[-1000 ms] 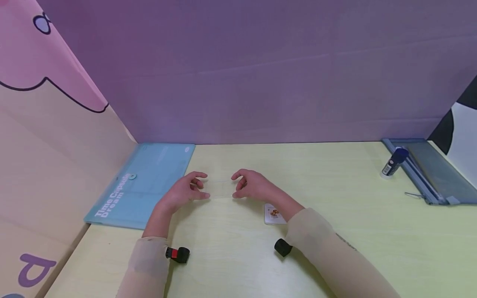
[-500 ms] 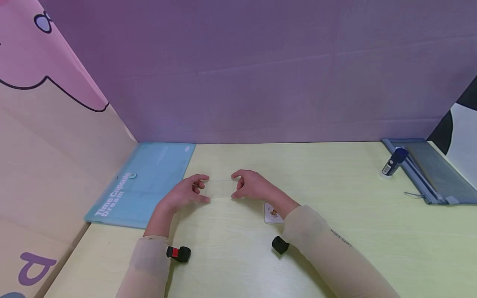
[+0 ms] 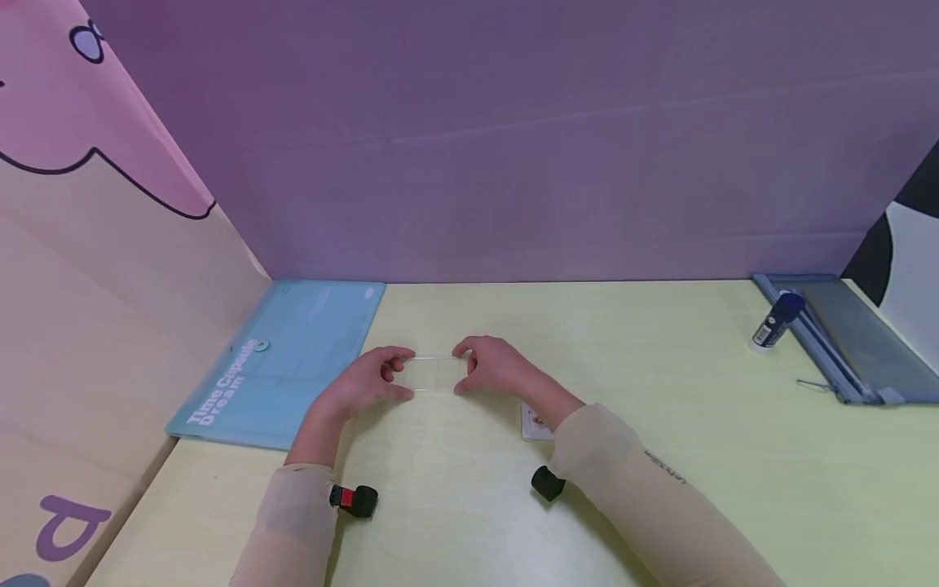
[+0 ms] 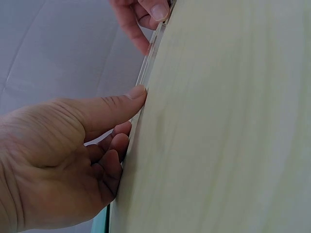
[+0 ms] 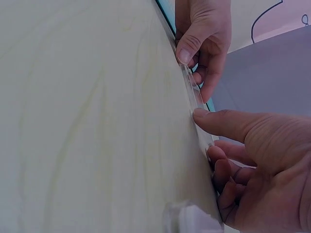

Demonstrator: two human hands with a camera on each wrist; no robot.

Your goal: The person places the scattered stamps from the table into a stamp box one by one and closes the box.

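Observation:
A clear flat rectangular plastic case lies between both hands, low over the table. My left hand pinches its left end, thumb on the near edge and the index finger on the far edge. The right hand grips the opposite end the same way. In the left wrist view the case shows edge-on as a thin clear strip beside the left thumb. The right wrist view shows both thumbs along its near edge. Partly behind the right forearm is a small white square card with a picture.
A light blue document folder lies left of the left hand. At far right a glue stick with a dark blue cap stands by a grey-blue zip pouch. A purple backdrop rises behind the table.
The clear case shows its edges more plainly now. Both hands have come slightly closer together, and the right forearm has shifted a little left. The grip at both ends is kept.

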